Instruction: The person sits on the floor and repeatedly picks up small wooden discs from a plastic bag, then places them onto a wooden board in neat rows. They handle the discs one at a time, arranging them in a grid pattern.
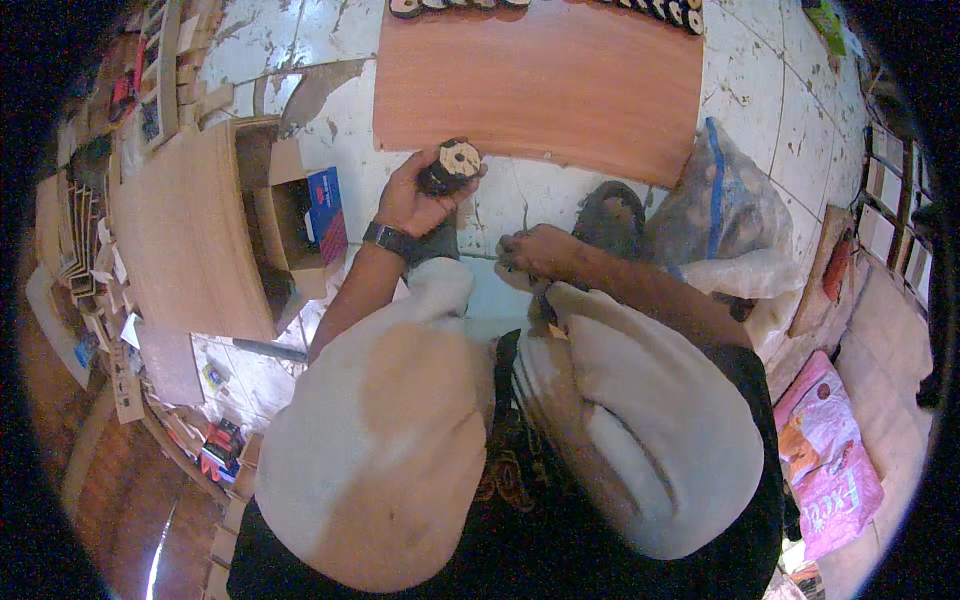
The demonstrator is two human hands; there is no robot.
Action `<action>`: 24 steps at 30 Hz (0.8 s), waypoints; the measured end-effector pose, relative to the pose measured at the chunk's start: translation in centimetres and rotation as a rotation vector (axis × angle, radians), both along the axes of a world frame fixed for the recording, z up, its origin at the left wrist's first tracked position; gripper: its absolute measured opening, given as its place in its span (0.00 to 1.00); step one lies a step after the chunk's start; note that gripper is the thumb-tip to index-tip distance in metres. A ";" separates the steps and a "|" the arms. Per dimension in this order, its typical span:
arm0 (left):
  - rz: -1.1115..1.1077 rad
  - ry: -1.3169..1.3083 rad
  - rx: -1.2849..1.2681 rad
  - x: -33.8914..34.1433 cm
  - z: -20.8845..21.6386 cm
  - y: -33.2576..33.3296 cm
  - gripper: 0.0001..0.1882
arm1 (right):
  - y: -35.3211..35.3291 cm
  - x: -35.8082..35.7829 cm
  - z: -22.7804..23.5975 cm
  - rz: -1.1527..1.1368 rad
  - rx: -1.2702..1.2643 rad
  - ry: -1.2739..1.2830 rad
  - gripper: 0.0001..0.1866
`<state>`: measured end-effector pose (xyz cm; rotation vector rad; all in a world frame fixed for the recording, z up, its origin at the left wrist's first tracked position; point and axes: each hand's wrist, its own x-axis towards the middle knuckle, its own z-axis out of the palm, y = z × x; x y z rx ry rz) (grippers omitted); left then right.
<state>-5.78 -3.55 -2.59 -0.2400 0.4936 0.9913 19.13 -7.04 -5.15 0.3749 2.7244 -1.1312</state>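
My left hand (422,195) is closed around a spool-like round piece (459,160). The piece has dark sides and a pale, wood-coloured end with a small dark hole in its middle, and that end faces up. My right hand (540,250) is lower and to the right, between my knees, with its fingers curled together. Whatever it may hold is too small to make out; a thin dark line runs up from near its fingers. Beyond both hands lies a reddish-brown wooden board (540,85). Several round pieces with pale ends (665,10) line its far edge.
An open cardboard box (290,225) and a large brown panel (185,235) stand at the left, near stacked wood scraps. On the right are a translucent plastic sack (735,215) with a blue stripe and a pink bag (825,450). White tiles (745,100) surround the board.
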 end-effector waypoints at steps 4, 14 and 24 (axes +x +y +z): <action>-0.009 0.021 -0.024 0.1 -0.1 -0.2 0.23 | 1.0 0.5 1.0 -0.066 0.072 -0.073 0.13; -0.026 0.038 -0.030 1.0 -0.4 0.1 0.22 | 5.4 -0.9 5.7 -1.259 -0.536 0.309 0.11; -0.129 0.182 0.035 1.8 0.9 0.1 0.24 | 7.6 -3.8 8.9 -1.027 -0.382 0.377 0.10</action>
